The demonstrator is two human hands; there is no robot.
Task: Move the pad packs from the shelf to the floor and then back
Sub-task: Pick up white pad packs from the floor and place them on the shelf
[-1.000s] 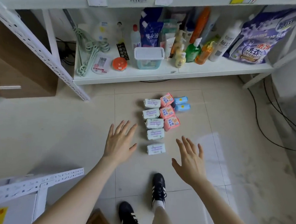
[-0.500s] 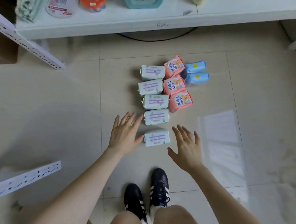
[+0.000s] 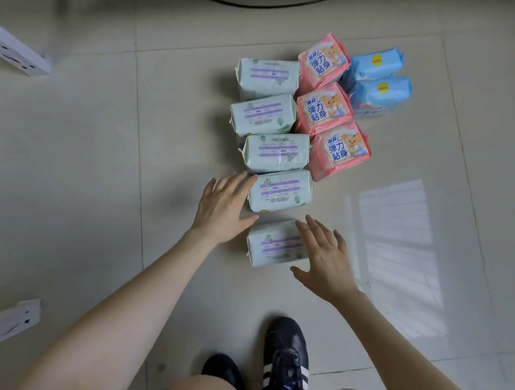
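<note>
Pad packs lie on the tiled floor in columns: several pale green packs on the left, three pink packs (image 3: 325, 110) in the middle, two blue packs (image 3: 377, 82) on the right. The nearest green pack (image 3: 271, 244) sits a little apart from the others. My left hand (image 3: 221, 208) is open, fingers spread, at the left end of the second-nearest green pack (image 3: 280, 190), its thumb by the nearest pack's top corner. My right hand (image 3: 323, 257) is open, fingers over the right end of the nearest pack. Neither hand holds anything.
A white perforated shelf post (image 3: 10, 49) stands at the upper left and another white rack piece (image 3: 13, 321) at the lower left. A black cable (image 3: 270, 4) runs along the top. My black shoes (image 3: 284, 357) and knees are at the bottom.
The view has dropped closer to the floor and the shelf has left the frame. Both hands have moved forward onto the nearest green packs.
</note>
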